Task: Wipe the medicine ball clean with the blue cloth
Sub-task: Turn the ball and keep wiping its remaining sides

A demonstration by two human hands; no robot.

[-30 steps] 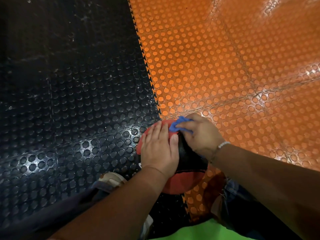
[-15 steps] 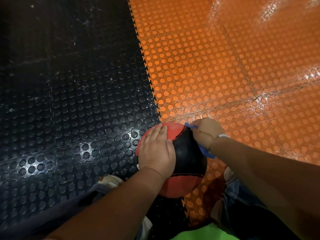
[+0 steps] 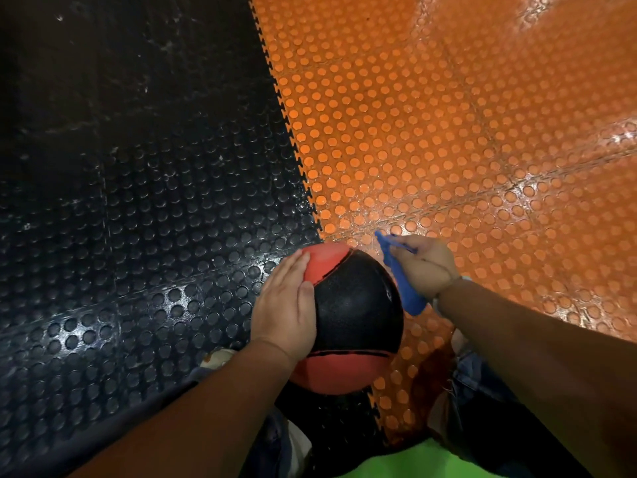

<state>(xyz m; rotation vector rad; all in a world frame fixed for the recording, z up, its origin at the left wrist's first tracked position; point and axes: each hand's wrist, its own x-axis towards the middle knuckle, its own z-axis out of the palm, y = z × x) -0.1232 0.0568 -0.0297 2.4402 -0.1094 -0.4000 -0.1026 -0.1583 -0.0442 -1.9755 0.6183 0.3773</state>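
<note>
I'm seeing L hand (image 3: 286,305) lying flat on med ball (image 3: 358,305), fingers straight; R hand (image 3: 424,267) gripping blue cloth (image 3: 406,294) at its right. Ball sitting at black mat (image 3: 138,236) / orange mat (image 3: 448,132) seam.

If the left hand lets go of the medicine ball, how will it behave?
Probably rolls: the medicine ball is round and the left hand lies flat on it. Its pebbled black panel likely grips well. The studded floor mats may slow it.
</note>
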